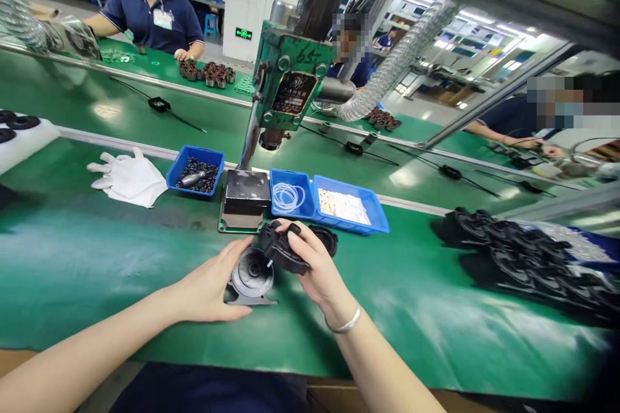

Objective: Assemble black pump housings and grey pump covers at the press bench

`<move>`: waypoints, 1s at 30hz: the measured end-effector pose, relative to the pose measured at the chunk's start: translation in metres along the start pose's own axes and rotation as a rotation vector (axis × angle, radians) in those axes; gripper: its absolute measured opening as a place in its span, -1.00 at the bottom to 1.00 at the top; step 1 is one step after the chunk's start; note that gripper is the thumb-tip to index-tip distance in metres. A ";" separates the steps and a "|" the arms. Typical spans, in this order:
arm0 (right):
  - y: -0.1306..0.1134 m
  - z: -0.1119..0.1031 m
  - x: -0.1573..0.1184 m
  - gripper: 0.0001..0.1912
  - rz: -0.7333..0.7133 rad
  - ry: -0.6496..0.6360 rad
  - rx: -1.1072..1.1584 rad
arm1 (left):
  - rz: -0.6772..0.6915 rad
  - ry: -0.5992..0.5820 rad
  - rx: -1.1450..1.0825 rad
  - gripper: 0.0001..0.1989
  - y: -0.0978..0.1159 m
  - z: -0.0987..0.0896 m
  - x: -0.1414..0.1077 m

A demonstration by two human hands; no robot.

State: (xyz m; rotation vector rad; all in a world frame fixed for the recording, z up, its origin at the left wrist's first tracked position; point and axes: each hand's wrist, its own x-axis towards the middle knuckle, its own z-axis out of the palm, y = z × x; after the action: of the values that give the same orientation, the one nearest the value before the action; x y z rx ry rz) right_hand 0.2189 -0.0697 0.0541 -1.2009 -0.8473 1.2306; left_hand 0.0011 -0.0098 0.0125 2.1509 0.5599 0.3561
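A: Straight to the front of the press [290, 71], and gripping the black plastic part [283, 250] in the right hand [317, 264]!

B: Held up off the desk [411, 310], too, with a thin pin showing at its lower left. And with the left hand [208, 287]?

A: Open, with fingers and thumb spread around the left side of the round metal housing [252, 274]. Too hard to tell about any firm contact.

B: Placing that housing where?

A: Down on the desk, on the near side of the press, below and left of the black plastic part. Overlapping in view, but impossible to call touching or apart.

B: Behind the right hand, near the press?

A: Showing partly, a black round part [328, 240].

B: Over to the left of the press now: blue tray of small black pieces [194, 190], metal tool [194, 177] on top, then a white glove [130, 182] farther out.

A: And to the right of it: clear tubing [288, 198] coiled in one blue tray, white pieces [356, 208] in the next, piled black parts [533, 258] well beyond.
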 end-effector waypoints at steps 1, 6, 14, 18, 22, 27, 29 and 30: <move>0.001 0.002 0.002 -0.72 -0.025 -0.016 -0.039 | -0.012 0.015 -0.031 0.09 -0.003 0.003 -0.001; 0.016 0.009 0.008 -0.75 -0.087 -0.079 -0.184 | -0.082 -0.014 -0.155 0.19 -0.011 0.006 0.000; 0.020 0.006 0.008 -0.77 -0.227 -0.145 -0.369 | -0.057 -0.029 -0.210 0.21 -0.009 -0.002 0.003; 0.010 0.007 -0.001 -0.79 -0.370 -0.210 -0.574 | -0.073 -0.029 -0.219 0.21 -0.010 -0.001 0.002; 0.007 0.009 -0.013 -0.73 -0.451 -0.191 -0.798 | -0.044 0.010 -0.221 0.17 -0.013 0.004 0.002; 0.015 0.015 -0.020 -0.73 -0.508 -0.091 -0.962 | -0.071 0.051 -0.248 0.07 -0.012 0.006 0.002; 0.019 0.016 -0.020 -0.72 -0.516 -0.088 -1.001 | -0.098 0.031 -0.269 0.08 -0.010 0.005 0.003; 0.022 0.016 -0.020 -0.72 -0.516 -0.087 -1.016 | -0.106 0.021 -0.278 0.09 -0.010 0.004 0.004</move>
State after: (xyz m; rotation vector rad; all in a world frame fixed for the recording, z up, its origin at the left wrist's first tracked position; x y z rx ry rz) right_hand 0.1954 -0.0874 0.0389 -1.5476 -1.8273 0.3855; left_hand 0.0035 -0.0055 0.0024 1.8455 0.5970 0.3748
